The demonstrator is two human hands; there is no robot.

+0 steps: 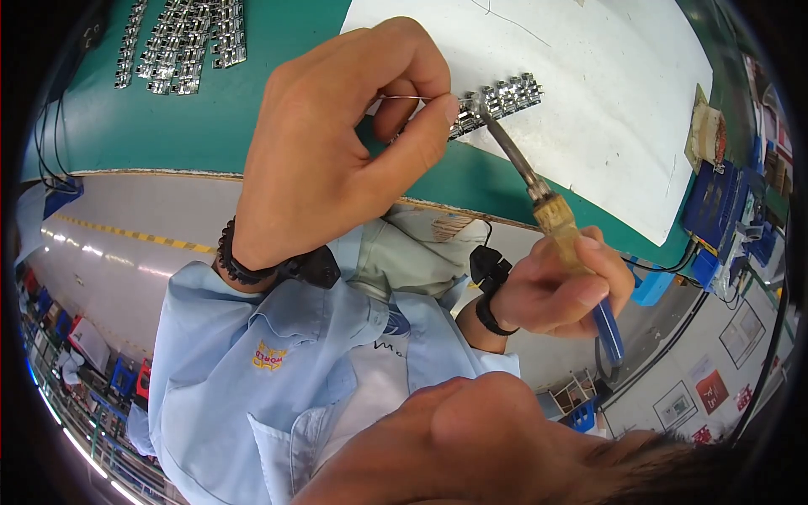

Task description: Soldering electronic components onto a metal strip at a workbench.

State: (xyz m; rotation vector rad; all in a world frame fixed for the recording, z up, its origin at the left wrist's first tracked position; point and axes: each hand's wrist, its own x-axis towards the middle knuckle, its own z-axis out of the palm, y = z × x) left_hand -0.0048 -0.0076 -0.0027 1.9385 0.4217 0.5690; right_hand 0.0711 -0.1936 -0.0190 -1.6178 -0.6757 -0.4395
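A thin solder wire (402, 98) is pinched between the thumb and forefinger of my left hand (324, 147), its end reaching toward a row of shiny metal connectors (511, 97). The row lies aslant on a white sheet, and my left fingertips are close to its near end, hiding part of it. My right hand (560, 290) is wrapped round a soldering iron (551, 210) with a tan collar and blue handle. The iron's tip meets the row beside the wire's end; the exact contact point is too small to make out.
More connector rows (181, 46) lie on the green tabletop (177, 130) at far left. The white sheet (614, 109) carries a loose thin wire (518, 23). At the right edge stand a worn sponge pad (707, 130) and a blue iron stand (715, 210) with black cables.
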